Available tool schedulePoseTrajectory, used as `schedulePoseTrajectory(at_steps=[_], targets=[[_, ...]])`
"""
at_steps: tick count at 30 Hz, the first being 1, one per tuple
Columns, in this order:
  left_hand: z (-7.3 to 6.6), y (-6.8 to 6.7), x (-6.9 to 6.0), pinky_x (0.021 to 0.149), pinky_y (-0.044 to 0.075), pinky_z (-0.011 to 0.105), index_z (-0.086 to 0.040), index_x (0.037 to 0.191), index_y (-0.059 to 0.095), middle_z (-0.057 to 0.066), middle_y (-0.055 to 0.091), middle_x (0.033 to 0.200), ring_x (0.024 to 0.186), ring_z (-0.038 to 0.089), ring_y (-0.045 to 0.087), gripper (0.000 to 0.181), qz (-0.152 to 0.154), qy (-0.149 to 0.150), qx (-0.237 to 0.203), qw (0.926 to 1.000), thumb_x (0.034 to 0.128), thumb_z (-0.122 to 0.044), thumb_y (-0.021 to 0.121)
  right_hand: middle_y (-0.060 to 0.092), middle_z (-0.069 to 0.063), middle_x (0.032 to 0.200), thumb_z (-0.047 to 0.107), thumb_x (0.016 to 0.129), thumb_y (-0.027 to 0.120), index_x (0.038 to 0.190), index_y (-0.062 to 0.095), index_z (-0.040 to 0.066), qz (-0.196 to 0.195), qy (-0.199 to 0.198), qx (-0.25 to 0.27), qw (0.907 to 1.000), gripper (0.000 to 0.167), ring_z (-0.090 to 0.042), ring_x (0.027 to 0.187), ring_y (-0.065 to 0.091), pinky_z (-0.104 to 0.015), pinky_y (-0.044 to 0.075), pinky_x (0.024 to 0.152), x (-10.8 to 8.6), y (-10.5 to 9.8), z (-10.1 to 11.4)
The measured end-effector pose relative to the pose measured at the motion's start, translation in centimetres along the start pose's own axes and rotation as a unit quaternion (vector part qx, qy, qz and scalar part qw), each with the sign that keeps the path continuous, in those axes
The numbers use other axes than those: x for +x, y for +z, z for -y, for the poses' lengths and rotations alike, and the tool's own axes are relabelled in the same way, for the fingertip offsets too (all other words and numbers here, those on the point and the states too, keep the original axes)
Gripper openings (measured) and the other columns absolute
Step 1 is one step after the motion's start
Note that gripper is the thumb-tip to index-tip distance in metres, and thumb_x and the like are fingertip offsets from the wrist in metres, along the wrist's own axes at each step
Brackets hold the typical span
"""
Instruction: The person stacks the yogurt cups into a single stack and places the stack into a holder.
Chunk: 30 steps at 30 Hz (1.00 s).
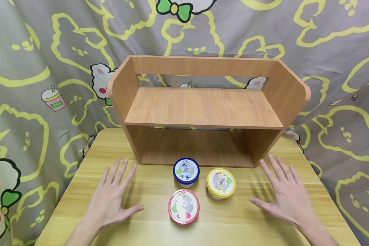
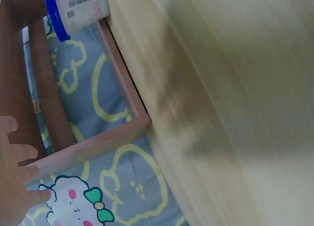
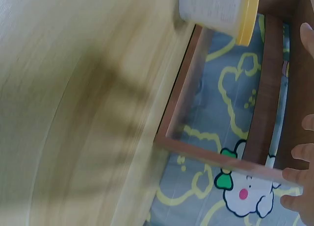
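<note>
Three round lidded tubs stand on the table between the hands in the head view. The blue-lidded tub is nearest the shelf, the yellow-lidded tub sits to its right, and the red-lidded tub is closest to the person. To the left of the tubs, the left hand is spread with straight fingers and holds nothing. On the other side the right hand is likewise spread, nearest the yellow-lidded tub but apart from it. Both wrist views show fingers at their outer edges, with nothing in them.
A two-level wooden shelf stands at the back of the wooden table, behind the tubs. Its side panels rise beyond each hand's fingertips. A grey curtain with yellow cartoon outlines hangs behind and around the table.
</note>
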<state>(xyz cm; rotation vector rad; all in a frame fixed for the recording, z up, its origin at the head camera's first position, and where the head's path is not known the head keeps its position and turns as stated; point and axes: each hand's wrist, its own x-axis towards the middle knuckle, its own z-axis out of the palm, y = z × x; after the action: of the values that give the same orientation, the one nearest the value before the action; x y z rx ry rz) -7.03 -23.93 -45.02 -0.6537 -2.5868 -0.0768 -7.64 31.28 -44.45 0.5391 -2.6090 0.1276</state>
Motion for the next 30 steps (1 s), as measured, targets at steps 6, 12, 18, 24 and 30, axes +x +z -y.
schedulePoseTrajectory(at_steps=[6, 12, 18, 24, 30], targets=[[-1.4, 0.4, 0.1, 0.136, -0.006, 0.024, -0.008, 0.165, 0.031, 0.017, 0.026, 0.175, 0.166, 0.030, 0.016, 0.130, 0.008, 0.008, -0.085, 0.9963, 0.0701, -0.087, 0.073, 0.030, -0.010, 0.175, 0.086, 0.073, 0.070, 0.167, 0.030, 0.015, 0.005, -0.027, 0.033, 0.9991, 0.124, -0.022, 0.166, 0.016, -0.026, -0.005, 0.136, 0.5, 0.9, 0.8], [-2.9, 1.1, 0.1, 0.131, 0.005, 0.011, -0.010, 0.164, 0.036, 0.011, 0.038, 0.171, 0.156, 0.032, 0.040, 0.125, -0.008, 0.009, -0.176, 0.9843, 0.0691, -0.078, 0.082, 0.035, -0.007, 0.173, 0.078, 0.069, 0.080, 0.166, 0.032, 0.011, 0.009, -0.046, 0.083, 0.9954, 0.127, -0.022, 0.162, 0.030, -0.014, -0.001, 0.131, 0.5, 2.2, 1.3], [-4.4, 2.0, -0.1, 0.120, 0.043, 0.044, -0.013, 0.163, 0.040, 0.008, 0.049, 0.164, 0.144, 0.034, 0.054, 0.120, 0.007, -0.013, -0.240, 0.9706, 0.0689, -0.072, 0.087, 0.046, -0.011, 0.167, 0.065, 0.064, 0.091, 0.165, 0.034, 0.014, 0.027, -0.027, 0.129, 0.9909, 0.127, -0.030, 0.149, 0.047, -0.021, 0.014, 0.132, 0.2, 3.2, 1.9], [-5.9, 2.9, -0.5, 0.103, 0.055, 0.065, -0.015, 0.160, 0.044, 0.007, 0.055, 0.160, 0.137, 0.038, 0.060, 0.112, 0.040, -0.042, -0.314, 0.9478, 0.0696, -0.059, 0.092, 0.055, -0.018, 0.157, 0.050, 0.063, 0.097, 0.166, 0.034, 0.018, 0.053, 0.012, 0.187, 0.9810, 0.125, -0.042, 0.134, 0.058, -0.067, 0.049, 0.105, 0.3, 4.0, 2.8], [-6.9, 3.8, -0.6, 0.100, 0.061, 0.052, -0.023, 0.162, 0.040, 0.009, 0.057, 0.158, 0.125, 0.033, 0.068, 0.107, 0.060, -0.042, -0.380, 0.9219, 0.0736, -0.050, 0.093, 0.053, -0.015, 0.159, 0.043, 0.067, 0.097, 0.166, 0.031, 0.022, 0.073, 0.032, 0.231, 0.9697, 0.121, -0.041, 0.137, 0.056, -0.070, 0.052, 0.102, 0.5, 4.7, 3.3]])
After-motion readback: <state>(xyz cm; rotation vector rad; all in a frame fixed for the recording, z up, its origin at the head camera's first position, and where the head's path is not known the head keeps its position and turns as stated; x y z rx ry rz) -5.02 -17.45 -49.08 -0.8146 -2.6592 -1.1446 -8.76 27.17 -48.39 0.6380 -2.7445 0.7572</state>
